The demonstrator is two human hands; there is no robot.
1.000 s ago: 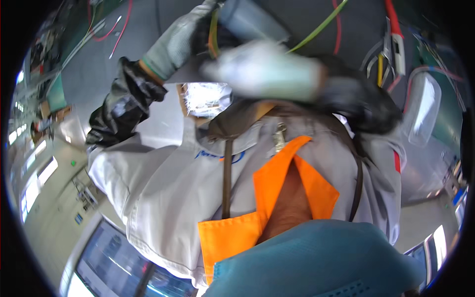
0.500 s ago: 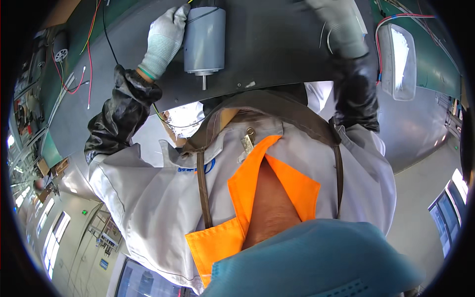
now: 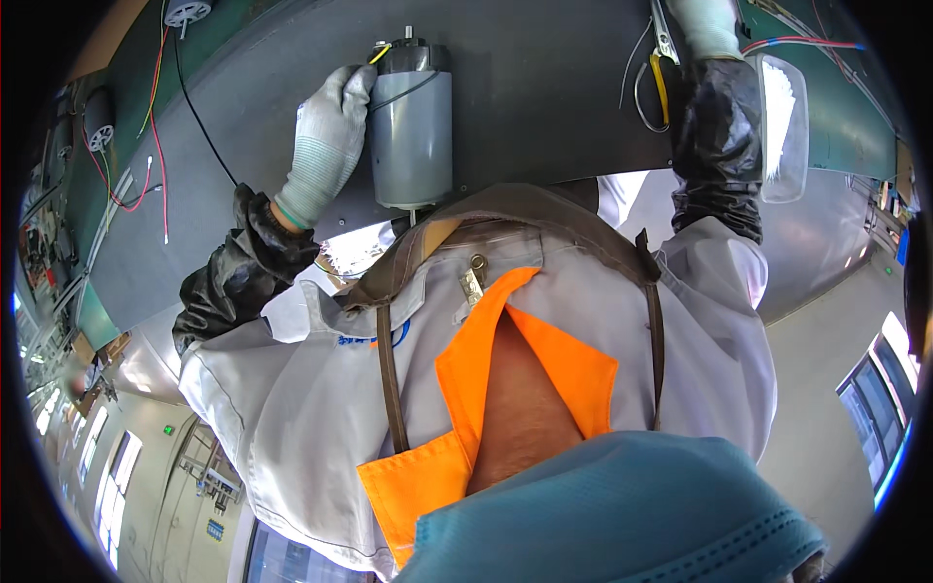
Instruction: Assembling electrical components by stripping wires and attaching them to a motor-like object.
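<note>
A grey cylindrical motor [image 3: 413, 136] stands out on the dark work surface, with a black end cap at its far end and a shaft at each end. My left hand [image 3: 330, 131], in a pale knit glove, is at its upper left side, fingers closed on a yellow wire [image 3: 380, 55] by the cap. A black wire [image 3: 406, 91] crosses the motor's body. My right hand [image 3: 707, 24], gloved too, reaches to the far right; the picture's upper edge cuts off its fingers. Beside it lies a hand tool with metal jaws and a yellow handle [image 3: 661, 89].
Right of my right forearm is a clear plastic tray [image 3: 797, 146] holding white strips [image 3: 776, 117]. Red wires [image 3: 802, 42] run behind it. More motors [image 3: 98, 119] and loose red wires [image 3: 163, 189] are at the left. The table's near edge runs close to my apron.
My right hand has moved farther right and away, uncovering the yellow-handled tool. The view has shifted, so the motor's far end now shows. My left hand stays beside the motor.
</note>
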